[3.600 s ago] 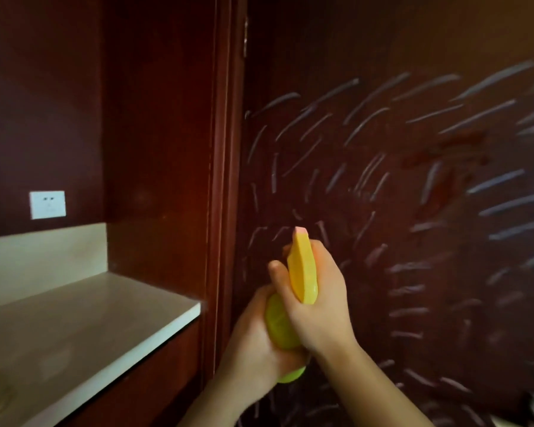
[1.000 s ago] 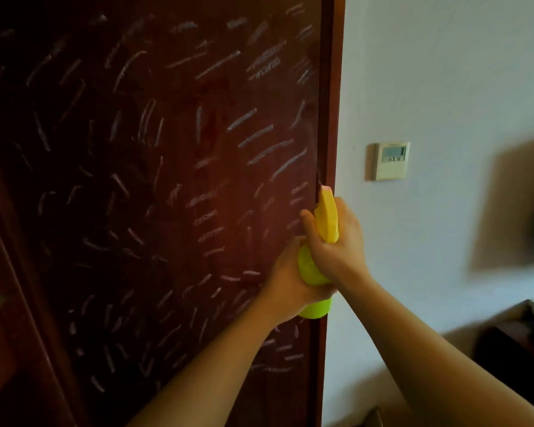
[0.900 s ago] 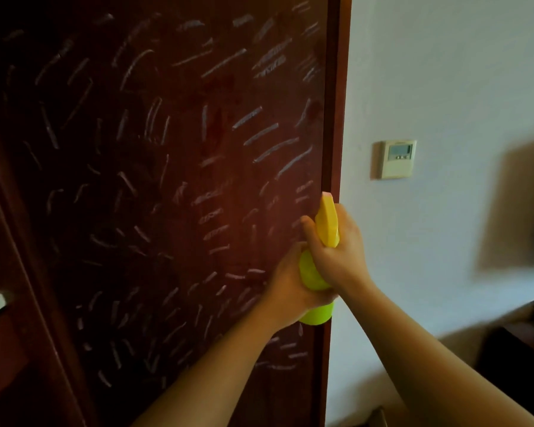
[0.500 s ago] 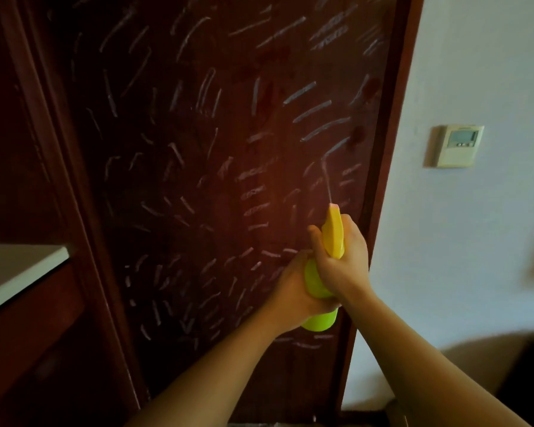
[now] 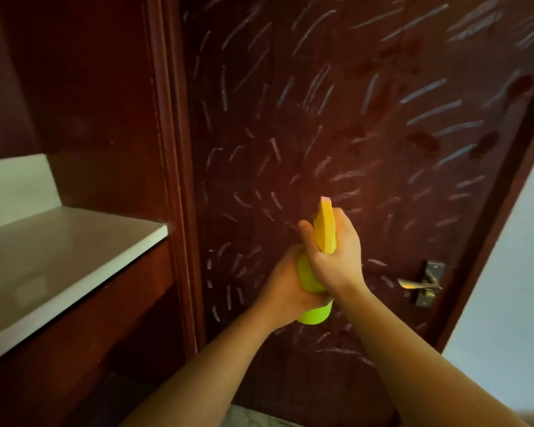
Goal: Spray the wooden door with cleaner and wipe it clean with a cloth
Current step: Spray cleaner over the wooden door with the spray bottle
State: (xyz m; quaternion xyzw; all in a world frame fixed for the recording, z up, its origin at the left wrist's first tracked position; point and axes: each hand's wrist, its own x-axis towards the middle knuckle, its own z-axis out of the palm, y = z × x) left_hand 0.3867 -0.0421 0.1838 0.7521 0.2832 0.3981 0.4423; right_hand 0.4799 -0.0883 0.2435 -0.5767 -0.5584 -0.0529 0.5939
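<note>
The dark red wooden door fills the middle and right of the view, covered with many short white chalk-like streaks and a few dark wet-looking blotches at the upper right. Both hands hold a yellow spray bottle upright just in front of the door, nozzle toward it. My right hand wraps the yellow spray head. My left hand grips the lime-green bottle body from below. No cloth is in sight.
A metal lever handle sits on the door at the lower right. A white countertop over a dark wooden cabinet juts in at the left, beside the door frame. A pale wall shows at the right.
The view has swung left and down: the wall thermostat is gone, the door handle and the countertop have come in. The bottle, held in both hands, now faces the door's middle instead of its right edge.
</note>
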